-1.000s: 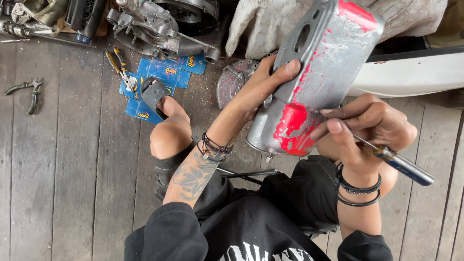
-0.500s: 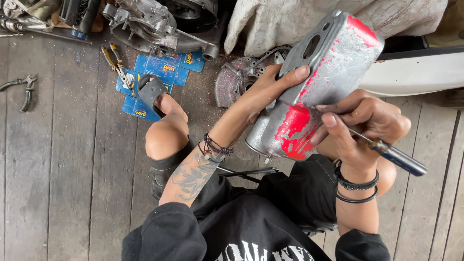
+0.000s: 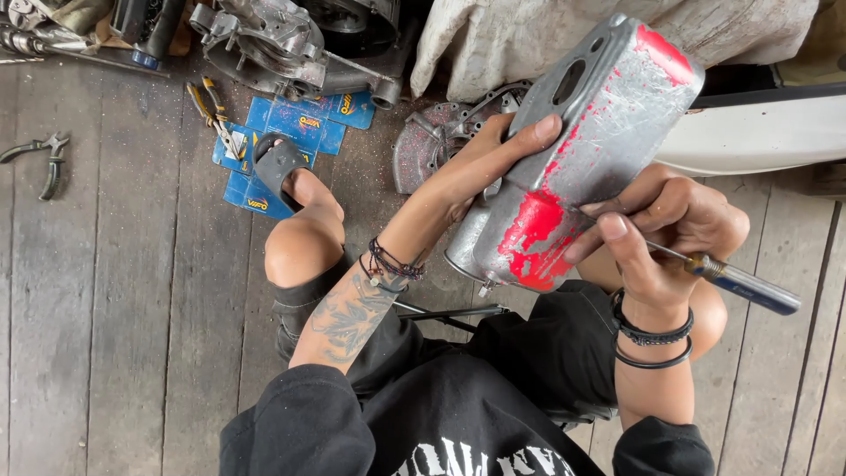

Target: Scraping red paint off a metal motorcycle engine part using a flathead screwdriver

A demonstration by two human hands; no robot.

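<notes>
Cover [image 3: 608,132]: metal, mostly scraped bare; red paint left at lower end.
Left hand [image 3: 493,163]: gripping cover's edge.
Right hand [image 3: 661,229]: clenched on screwdriver [image 3: 740,282], tip at paint.

Blue cardboard packaging [image 3: 295,132], opened out flat on the wooden plank floor [image 3: 106,308], upper left of centre. Several rectangular panels, bright blue with small yellow-and-red printed logos. It lies just below the grey metal engine casing [image 3: 273,40]. A sandalled foot [image 3: 286,167] rests on its lower panels; yellow-handled pliers [image 3: 211,106] touch its left edge. No signs or screens in view.
</notes>
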